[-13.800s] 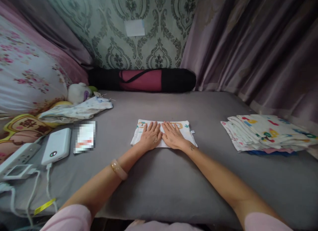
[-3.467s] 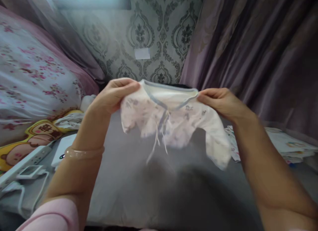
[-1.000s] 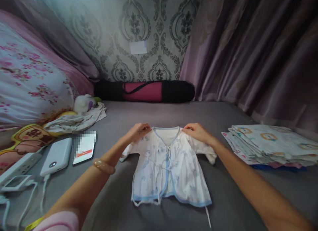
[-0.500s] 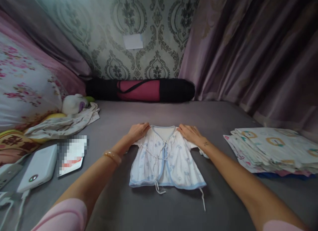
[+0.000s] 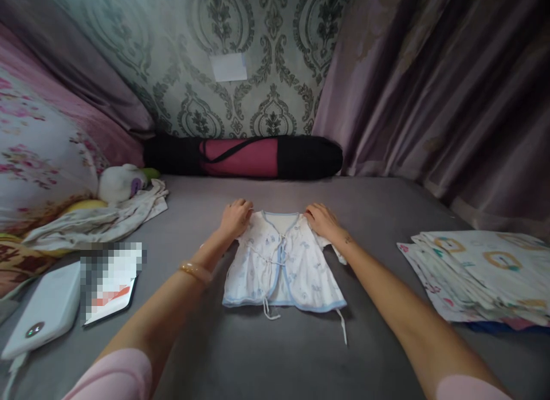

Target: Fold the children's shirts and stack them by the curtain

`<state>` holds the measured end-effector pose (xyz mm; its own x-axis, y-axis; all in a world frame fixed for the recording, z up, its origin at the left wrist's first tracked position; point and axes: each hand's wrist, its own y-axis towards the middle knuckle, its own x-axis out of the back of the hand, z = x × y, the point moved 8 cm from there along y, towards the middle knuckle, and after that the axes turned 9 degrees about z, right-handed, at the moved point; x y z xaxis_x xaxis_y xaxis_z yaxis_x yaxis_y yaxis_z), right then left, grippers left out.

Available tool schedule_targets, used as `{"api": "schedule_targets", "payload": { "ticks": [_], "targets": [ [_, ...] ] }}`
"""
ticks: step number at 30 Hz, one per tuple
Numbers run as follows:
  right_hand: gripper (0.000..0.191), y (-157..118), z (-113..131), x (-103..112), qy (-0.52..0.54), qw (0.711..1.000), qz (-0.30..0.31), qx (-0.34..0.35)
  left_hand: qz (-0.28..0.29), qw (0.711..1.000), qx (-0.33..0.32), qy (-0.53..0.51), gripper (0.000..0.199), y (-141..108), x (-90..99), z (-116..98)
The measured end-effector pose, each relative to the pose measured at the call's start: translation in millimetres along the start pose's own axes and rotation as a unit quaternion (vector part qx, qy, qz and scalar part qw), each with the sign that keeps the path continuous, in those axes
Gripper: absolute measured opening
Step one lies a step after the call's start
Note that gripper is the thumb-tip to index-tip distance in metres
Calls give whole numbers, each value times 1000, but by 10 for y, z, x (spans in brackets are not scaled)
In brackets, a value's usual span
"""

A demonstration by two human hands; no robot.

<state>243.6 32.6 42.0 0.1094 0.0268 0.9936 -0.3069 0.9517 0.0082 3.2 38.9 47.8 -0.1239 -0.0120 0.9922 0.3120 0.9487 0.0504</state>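
Note:
A small white baby shirt point(image 5: 253, 268) with blue trim, a faint blue print and white tie strings lies front side up on the grey bed surface. At its left shoulder edge, as I see it, my left hand point(image 5: 237, 218) has its fingers closed on the cloth. My right hand point(image 5: 322, 221) grips the opposite shoulder the same way, its fingertips partly out of sight. One sleeve shows below my right wrist; the other is mostly hidden behind my left hand. The shirt's ties hang loose past the hem.
To the right lies a stack of folded cloths point(image 5: 468, 274). A white power bank point(image 5: 47, 308) with a cable and a phone with a blurred screen point(image 5: 114, 285) lie at left. Behind them are a plush toy point(image 5: 118, 183) and crumpled cloth point(image 5: 103, 219). A long black-and-red bag point(image 5: 240, 157) lies along the wall.
Both hands and the shirt have shifted slightly away from me, and the shirt's hem sits higher in view. The camera view has also moved a little.

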Motion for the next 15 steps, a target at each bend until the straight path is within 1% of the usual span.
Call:
{"api": "schedule_targets", "payload": {
  "ticks": [2,5,6,8,11,13,15],
  "targets": [
    [22,27,35,-4,13,1000,-14,10,3,999,-40,-26,32,-62,-40,-81],
    [22,66,125,-85,38,999,1,31,34,988,-136,-69,38,-139,-176,-260],
    [23,77,151,-122,46,998,8,36,44,985,-153,-71,41,-152,-233,-296],
    [28,98,187,-181,54,998,9,40,70,985,-149,-57,49,-149,-363,-309],
    [32,136,185,-206,75,996,2,43,115,987,-113,-29,57,-121,-540,-258],
    [31,155,137,-201,137,989,28,51,130,985,-110,-19,59,-113,-599,-241],
    [31,121,14,-150,237,969,55,51,137,984,-111,-14,60,-111,-612,-225]
  ]
}}
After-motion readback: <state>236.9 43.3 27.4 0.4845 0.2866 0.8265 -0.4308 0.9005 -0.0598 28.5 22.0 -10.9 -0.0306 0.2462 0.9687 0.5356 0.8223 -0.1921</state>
